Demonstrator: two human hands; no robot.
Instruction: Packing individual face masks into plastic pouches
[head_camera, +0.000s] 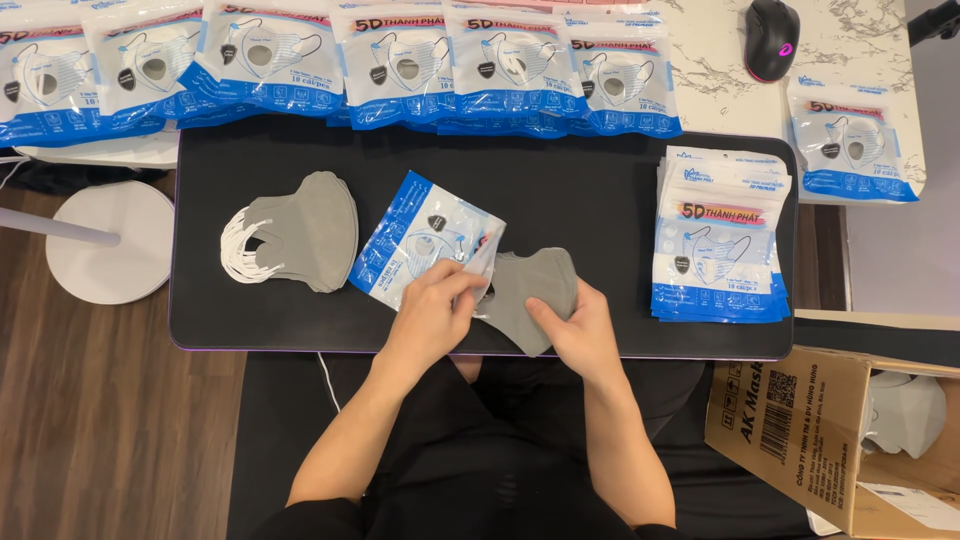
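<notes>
A small home packing station: a black desk mat on a marble-patterned table, rows of filled mask pouches, a stack of empty pouches, loose grey masks, a computer mouse, a cardboard box and wood flooring.

We see row of filled pouches cut off by top edge; cardboard box cropped lower right; gray masks partly hidden under hands.
</notes>
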